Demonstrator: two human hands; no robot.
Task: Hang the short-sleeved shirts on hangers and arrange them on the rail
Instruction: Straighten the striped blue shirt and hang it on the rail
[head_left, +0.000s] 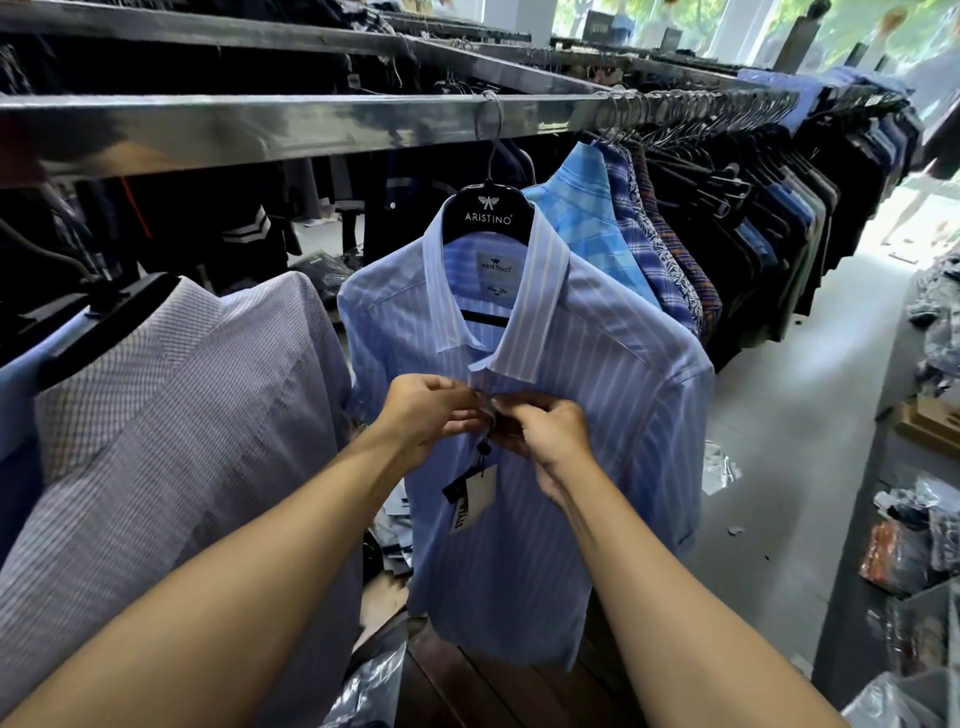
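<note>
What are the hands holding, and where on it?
Left hand and right hand both pinch the striped blue shirt at its front opening, just below the collar.

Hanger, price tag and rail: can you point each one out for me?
hanger (487, 217): head view, on its black neck plate bearing the brand name.
price tag (477, 492): head view, on the pale card's middle.
rail (249, 124): head view, on the shiny bar's front face.

A blue striped shirt (545, 467) is hung on a black hanger (487, 210) marked ARISTINO, hooked over the steel rail (260, 124). The placket just below the collar is pinched by both hands — left hand (431, 410), right hand (545, 431). A price tag (470, 493) is suspended beneath them. A grey checked shirt (171, 415) is hung to the left — a row of shirts (701, 218) to the right.
</note>
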